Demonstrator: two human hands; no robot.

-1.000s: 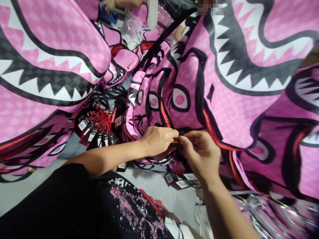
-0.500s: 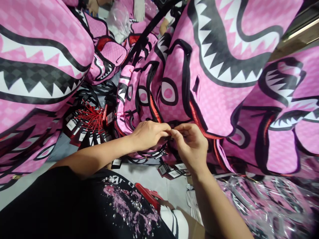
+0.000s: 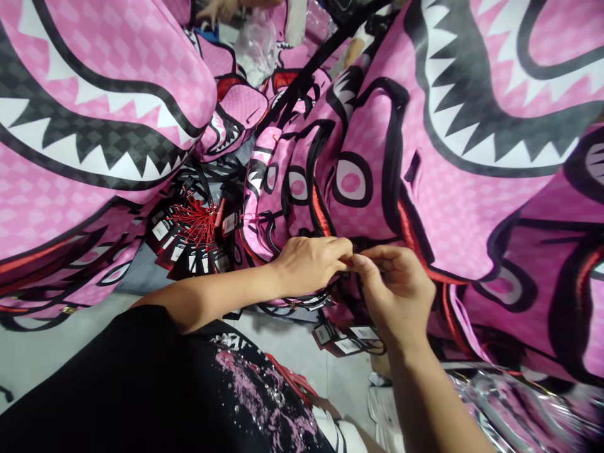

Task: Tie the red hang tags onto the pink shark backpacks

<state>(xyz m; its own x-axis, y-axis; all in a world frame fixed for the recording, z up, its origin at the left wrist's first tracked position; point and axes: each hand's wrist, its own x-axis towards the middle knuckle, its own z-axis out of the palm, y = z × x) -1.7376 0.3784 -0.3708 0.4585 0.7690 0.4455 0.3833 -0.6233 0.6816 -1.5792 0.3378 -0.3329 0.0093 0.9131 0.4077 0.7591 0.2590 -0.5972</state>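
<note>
My left hand (image 3: 314, 264) and my right hand (image 3: 396, 289) meet at the lower front of a pink checkered bag (image 3: 363, 217) with a printed eye and red-edged opening. The fingertips of both hands are pinched close together. What lies between them is too small and covered to make out. Just below hang several black hang tags (image 3: 346, 340) with white labels. Left of my left hand lies a bunch of tags on red strings (image 3: 198, 217), fanned out on a grey surface.
Large pink bags with shark-mouth prints rise at the left (image 3: 113, 126) and right (image 3: 472, 207). Clear-wrapped pink goods (image 3: 514, 415) lie at the lower right. Behind are more pink bags (image 3: 243, 104), a clear plastic bag (image 3: 257, 47) and another person's hand (image 3: 219, 9).
The view has shifted, so the bags and hands appear further right and slightly lower. Both hands stay pinched together at the same bag.
</note>
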